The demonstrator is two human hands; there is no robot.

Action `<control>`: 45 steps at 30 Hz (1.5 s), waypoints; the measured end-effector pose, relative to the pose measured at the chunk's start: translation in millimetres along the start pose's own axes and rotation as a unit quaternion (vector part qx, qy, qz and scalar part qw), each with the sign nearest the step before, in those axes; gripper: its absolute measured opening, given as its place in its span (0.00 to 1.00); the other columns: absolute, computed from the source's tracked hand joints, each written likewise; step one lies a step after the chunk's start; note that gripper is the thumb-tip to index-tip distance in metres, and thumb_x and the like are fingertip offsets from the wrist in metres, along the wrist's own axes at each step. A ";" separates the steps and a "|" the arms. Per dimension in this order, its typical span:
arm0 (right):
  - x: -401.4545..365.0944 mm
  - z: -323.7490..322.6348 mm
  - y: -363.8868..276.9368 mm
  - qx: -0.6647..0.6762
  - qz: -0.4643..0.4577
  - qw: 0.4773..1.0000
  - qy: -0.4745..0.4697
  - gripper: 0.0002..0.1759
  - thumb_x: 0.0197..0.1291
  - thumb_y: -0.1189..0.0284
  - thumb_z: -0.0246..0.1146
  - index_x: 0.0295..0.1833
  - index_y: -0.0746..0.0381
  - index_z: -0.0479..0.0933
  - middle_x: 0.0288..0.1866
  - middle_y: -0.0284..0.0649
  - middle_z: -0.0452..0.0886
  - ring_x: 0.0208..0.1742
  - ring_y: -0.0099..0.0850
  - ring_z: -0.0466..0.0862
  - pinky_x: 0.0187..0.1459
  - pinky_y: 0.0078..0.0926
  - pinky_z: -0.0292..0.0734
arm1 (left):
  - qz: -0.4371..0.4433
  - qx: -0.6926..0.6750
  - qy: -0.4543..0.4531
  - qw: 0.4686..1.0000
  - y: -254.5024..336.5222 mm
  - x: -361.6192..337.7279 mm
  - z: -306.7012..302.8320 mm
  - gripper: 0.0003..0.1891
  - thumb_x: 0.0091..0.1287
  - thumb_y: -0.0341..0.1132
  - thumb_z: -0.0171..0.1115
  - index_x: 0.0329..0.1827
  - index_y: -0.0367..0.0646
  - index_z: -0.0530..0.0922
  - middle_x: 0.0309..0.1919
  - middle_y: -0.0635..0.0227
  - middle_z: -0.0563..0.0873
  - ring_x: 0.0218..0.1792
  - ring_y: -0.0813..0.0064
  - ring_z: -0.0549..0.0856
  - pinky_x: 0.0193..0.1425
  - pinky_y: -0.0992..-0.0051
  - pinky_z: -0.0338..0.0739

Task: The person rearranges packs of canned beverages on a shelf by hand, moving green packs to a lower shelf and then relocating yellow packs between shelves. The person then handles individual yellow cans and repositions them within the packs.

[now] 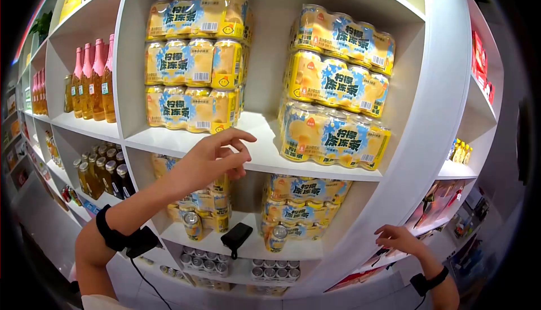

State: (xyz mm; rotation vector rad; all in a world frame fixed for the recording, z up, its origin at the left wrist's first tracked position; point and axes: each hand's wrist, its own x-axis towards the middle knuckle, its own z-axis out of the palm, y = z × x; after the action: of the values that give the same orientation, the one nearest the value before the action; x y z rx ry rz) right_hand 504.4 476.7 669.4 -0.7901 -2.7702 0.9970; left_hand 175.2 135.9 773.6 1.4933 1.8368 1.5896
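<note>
The left hand was held open and empty at the shelf edge. The lowest can pack was seen just above it, long side crosswise. The right hand, also open, was farther away.

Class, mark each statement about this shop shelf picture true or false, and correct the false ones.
1. The left hand holds a can. False: it is empty, fingers spread by the shelf edge.
2. Above the left hand, yellow can packs sit three high. True.
3. Left of those packs stand pink-topped bottles. True.
4. The right hand is higher than the left. False: it is lower, at the right.
</note>
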 end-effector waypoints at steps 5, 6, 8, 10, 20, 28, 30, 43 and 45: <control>0.7 -25.6 -93.8 -0.103 -0.080 0.990 0.059 0.15 0.56 0.67 0.63 0.45 0.63 0.76 0.30 0.38 0.81 0.31 0.26 0.80 0.37 0.23 0.74 | 0.045 0.027 0.028 0.998 -5.7 17.7 -46.3 0.17 0.65 0.33 0.54 0.56 0.38 0.70 0.39 0.68 0.77 0.39 0.78 0.80 0.43 0.76 0.80; 5.0 -31.4 -114.7 -0.129 -0.107 0.983 0.073 0.15 0.56 0.66 0.63 0.45 0.63 0.76 0.29 0.37 0.81 0.31 0.25 0.80 0.36 0.23 0.74 | 0.059 0.061 0.066 0.994 -4.1 24.7 -64.6 0.17 0.65 0.35 0.56 0.55 0.39 0.71 0.40 0.68 0.76 0.41 0.78 0.80 0.45 0.76 0.79; 13.0 -40.0 -173.6 -0.160 -0.160 0.968 0.107 0.15 0.56 0.65 0.63 0.45 0.62 0.77 0.29 0.36 0.81 0.31 0.25 0.79 0.36 0.22 0.72 | 0.106 0.133 0.165 0.972 7.1 38.3 -107.5 0.18 0.63 0.38 0.59 0.55 0.42 0.72 0.43 0.69 0.76 0.44 0.77 0.78 0.49 0.75 0.75; 32.7 -45.3 -230.7 -0.148 -0.209 0.955 0.150 0.13 0.57 0.65 0.62 0.43 0.63 0.77 0.28 0.35 0.80 0.31 0.22 0.77 0.35 0.22 0.71 | 0.168 0.256 0.301 0.903 18.9 60.1 -155.4 0.21 0.60 0.39 0.60 0.54 0.39 0.72 0.46 0.60 0.78 0.45 0.71 0.80 0.46 0.74 0.76; 230.0 -8.2 -455.4 0.081 -0.331 0.832 0.437 0.59 0.40 0.40 0.66 0.64 0.75 0.54 0.59 0.63 0.66 0.61 0.49 0.69 0.58 0.37 0.69 | 0.058 0.381 0.518 0.763 4.7 116.3 -259.7 0.37 0.57 0.56 0.59 0.58 0.33 0.61 0.55 0.38 0.67 0.58 0.41 0.67 0.59 0.55 0.66; 296.5 4.5 -499.9 0.230 -0.287 0.853 0.369 0.55 0.35 0.44 0.71 0.56 0.79 0.61 0.53 0.62 0.72 0.56 0.48 0.74 0.55 0.39 0.72 | 0.033 0.383 0.529 0.756 10.0 126.6 -256.9 0.38 0.58 0.58 0.57 0.57 0.32 0.61 0.53 0.36 0.70 0.55 0.41 0.71 0.58 0.54 0.67; 299.9 5.6 -499.4 0.235 -0.288 0.850 0.372 0.49 0.33 0.45 0.73 0.49 0.78 0.69 0.47 0.58 0.76 0.48 0.44 0.80 0.47 0.36 0.76 | 0.054 0.373 0.529 0.760 11.2 121.7 -248.6 0.37 0.58 0.57 0.57 0.58 0.33 0.62 0.53 0.38 0.70 0.55 0.41 0.71 0.57 0.54 0.67; 307.2 -0.2 -490.9 0.336 -0.408 0.788 0.316 0.28 0.41 0.60 0.73 0.36 0.76 0.74 0.32 0.46 0.80 0.29 0.28 0.81 0.30 0.25 0.77 | 0.044 0.293 0.578 0.760 14.1 129.0 -247.1 0.34 0.62 0.52 0.54 0.56 0.27 0.61 0.55 0.36 0.67 0.58 0.40 0.66 0.60 0.55 0.65; 307.3 0.7 -490.9 0.344 -0.418 0.777 0.321 0.29 0.40 0.60 0.74 0.36 0.75 0.74 0.32 0.46 0.80 0.28 0.27 0.81 0.30 0.25 0.76 | 0.043 0.290 0.584 0.757 15.1 132.4 -246.8 0.33 0.63 0.53 0.52 0.57 0.28 0.62 0.55 0.36 0.67 0.58 0.40 0.66 0.60 0.54 0.65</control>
State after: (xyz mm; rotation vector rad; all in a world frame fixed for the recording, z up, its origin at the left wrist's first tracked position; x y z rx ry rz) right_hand 23.6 309.8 945.9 0.2117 -1.6214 1.0962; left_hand -59.6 105.8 924.1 0.6271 3.1692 2.4347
